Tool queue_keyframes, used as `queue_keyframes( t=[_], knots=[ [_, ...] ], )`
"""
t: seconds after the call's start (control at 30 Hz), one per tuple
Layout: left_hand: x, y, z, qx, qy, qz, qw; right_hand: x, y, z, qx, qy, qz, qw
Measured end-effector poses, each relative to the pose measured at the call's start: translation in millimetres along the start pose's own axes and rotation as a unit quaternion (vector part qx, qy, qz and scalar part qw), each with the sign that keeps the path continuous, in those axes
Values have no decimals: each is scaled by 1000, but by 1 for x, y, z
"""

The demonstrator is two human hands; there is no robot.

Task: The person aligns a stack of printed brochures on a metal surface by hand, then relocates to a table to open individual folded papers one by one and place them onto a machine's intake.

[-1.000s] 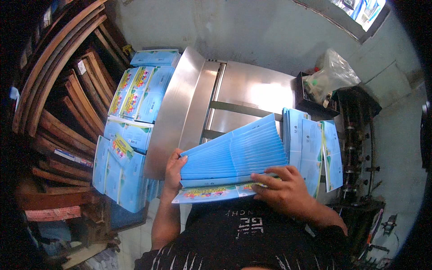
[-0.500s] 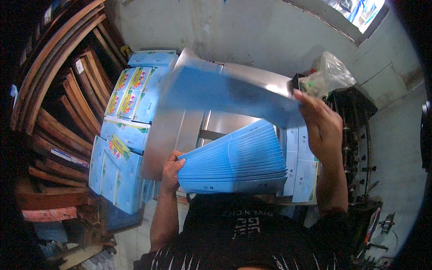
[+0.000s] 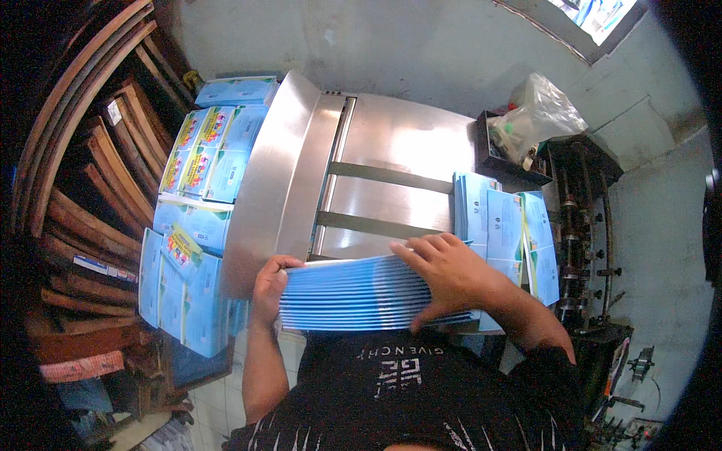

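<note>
Right hand (image 3: 459,274) back on fanned sheets (image 3: 342,293) — paper stacks (image 3: 505,225) beyond.

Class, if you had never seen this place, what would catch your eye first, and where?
Probably the fanned blue sheets at lower centre, held by the left hand with the right hand spread over them. Next, the shiny metal surface beyond, crossed by dark belts. Then the stacks of light-blue printed sheets to its left.

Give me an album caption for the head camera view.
The left hand grips fanned blue sheets; the right hand is spread across them, before a metal surface.
</note>
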State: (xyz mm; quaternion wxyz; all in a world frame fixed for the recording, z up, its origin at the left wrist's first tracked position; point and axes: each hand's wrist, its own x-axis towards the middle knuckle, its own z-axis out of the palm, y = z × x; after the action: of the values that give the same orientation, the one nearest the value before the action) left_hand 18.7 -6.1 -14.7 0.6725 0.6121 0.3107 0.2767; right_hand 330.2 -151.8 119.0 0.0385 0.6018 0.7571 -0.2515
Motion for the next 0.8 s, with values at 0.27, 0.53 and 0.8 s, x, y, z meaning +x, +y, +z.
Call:
queue_keyframes(
  t=[0.27, 0.53, 0.8],
  knots=[
    [-31, 36, 14, -72, -119, 44, 989, -44, -7, 39, -27, 28, 89, 995],
    [-57, 40, 6, 61, -133, -34, 989, -38, 10, 35, 31, 178, 91, 979],
    [-53, 40, 12, 104, -148, -17, 983, -24, 12, 51, 30, 202, 141, 969]
  ],
)
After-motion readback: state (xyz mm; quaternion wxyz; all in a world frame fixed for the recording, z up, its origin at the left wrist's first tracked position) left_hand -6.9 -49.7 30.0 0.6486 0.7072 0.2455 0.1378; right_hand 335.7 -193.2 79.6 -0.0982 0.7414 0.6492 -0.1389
